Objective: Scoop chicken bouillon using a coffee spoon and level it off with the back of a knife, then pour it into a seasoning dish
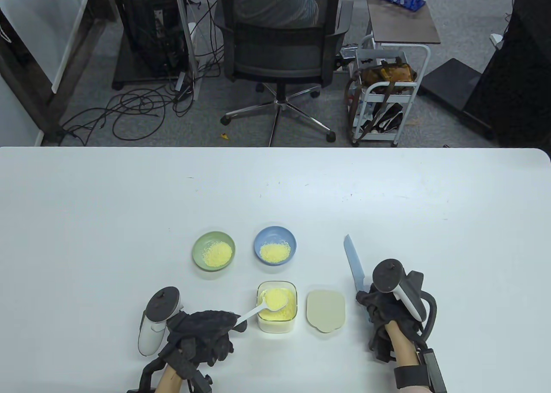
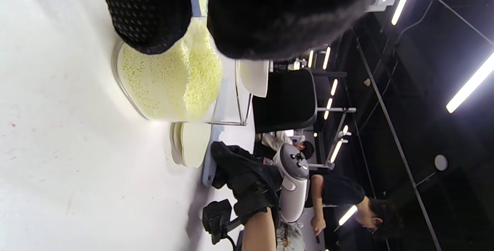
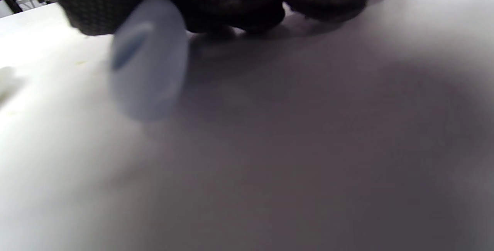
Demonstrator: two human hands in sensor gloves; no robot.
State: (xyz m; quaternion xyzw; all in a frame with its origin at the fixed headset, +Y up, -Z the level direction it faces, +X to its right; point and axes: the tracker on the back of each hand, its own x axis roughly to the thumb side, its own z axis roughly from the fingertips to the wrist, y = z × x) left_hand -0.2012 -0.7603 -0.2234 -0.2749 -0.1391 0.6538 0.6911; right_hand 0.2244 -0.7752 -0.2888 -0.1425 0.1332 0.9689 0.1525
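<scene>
Holding the white coffee spoon (image 1: 265, 305) by the end of its handle, the left hand (image 1: 202, 330) sits near the table's (image 1: 86, 221) front edge, left of centre, its gloved fingers curled and pinching the handle. The spoon's bowl is heaped with yellow chicken bouillon and sits over the open clear container (image 1: 277, 305), which is itself well filled with the same granules; whether the bowl rests on the granules or hangs just above them cannot be told. In the left wrist view the container (image 2: 170, 85) appears close under the dark fingertips (image 2: 148, 16), with its wall and yellow contents plainly visible.

Just right of the container lies its beige lid (image 1: 326, 310), flat on the table and apart from it. Right of the lid, the right hand (image 1: 381, 313) grips the handle of a pale blue knife (image 1: 354, 261), fingers wrapped round it; the blade points toward the far edge of the table and leans slightly left. The right wrist view shows the blurred butt of the knife handle (image 3: 148, 56) poking out beneath the curled fingers (image 3: 231, 4), close over the tabletop.

Behind the container, toward the middle of the table, stand two small seasoning dishes side by side but apart: a green dish (image 1: 214, 251) on the left and a blue dish (image 1: 275, 245) on the right, each holding a small heap of bouillon.
</scene>
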